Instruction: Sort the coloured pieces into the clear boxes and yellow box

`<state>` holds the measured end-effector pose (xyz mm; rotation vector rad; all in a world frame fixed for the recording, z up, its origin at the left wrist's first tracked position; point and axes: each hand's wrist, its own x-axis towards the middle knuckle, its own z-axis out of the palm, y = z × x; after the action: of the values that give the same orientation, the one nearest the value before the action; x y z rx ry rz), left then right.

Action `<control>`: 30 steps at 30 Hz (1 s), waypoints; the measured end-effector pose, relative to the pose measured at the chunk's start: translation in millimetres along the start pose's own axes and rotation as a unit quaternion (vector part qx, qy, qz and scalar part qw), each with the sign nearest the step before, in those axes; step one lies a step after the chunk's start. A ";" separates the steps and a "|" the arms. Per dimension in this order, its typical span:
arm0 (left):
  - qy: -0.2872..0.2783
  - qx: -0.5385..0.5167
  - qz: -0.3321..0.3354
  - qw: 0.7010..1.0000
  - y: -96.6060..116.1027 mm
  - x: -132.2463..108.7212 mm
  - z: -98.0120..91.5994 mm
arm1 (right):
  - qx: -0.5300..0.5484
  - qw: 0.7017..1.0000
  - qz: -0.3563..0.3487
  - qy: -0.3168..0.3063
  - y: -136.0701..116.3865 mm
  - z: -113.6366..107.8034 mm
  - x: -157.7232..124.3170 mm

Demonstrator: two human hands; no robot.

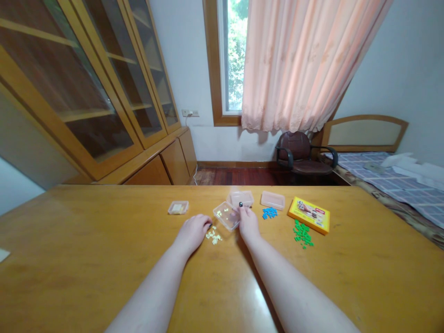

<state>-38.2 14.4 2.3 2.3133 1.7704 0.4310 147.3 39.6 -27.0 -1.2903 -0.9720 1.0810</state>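
Note:
My right hand point(249, 223) grips the near right edge of a clear plastic box point(226, 215), which is tilted above the table. A few pale yellow pieces lie inside it. My left hand point(196, 230) rests on the table at the left of a small pile of pale yellow pieces point(214, 236). Its fingers are curled together, and whatever may be between them is hidden. Just behind the held box lies another clear plastic box point(244, 198), partly covered by it.
A small clear box point(178, 207) with pale contents sits at the left. Toward the right are a clear lid or tray point(273, 200), blue pieces point(269, 212), green pieces point(303, 234) and a yellow box point(309, 214). The table's point(121, 259) far edge faces a chair point(300, 152).

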 end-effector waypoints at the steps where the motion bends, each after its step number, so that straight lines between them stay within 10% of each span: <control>1: -0.006 0.000 0.007 1.000 0.2 -0.6 -0.5 | 0.000 1.000 0.000 0.000 0.8 0.1 0.4; 17: -0.001 0.030 0.002 1.000 3.0 1.4 5.5 | 0.010 1.000 0.001 -0.007 3.5 0.3 1.0; 25: 0.246 -0.072 -0.022 0.966 11.5 -6.5 -18.3 | -0.003 0.999 -0.013 -0.038 4.5 2.0 -0.1; 30: 0.200 -0.064 0.033 0.977 16.3 -6.2 -16.1 | -0.073 0.992 -0.067 -0.077 2.9 2.9 -5.4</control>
<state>-30.4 3.7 22.1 2.3190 1.7635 1.0557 143.0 35.0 -29.6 -1.2529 -1.2558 1.0308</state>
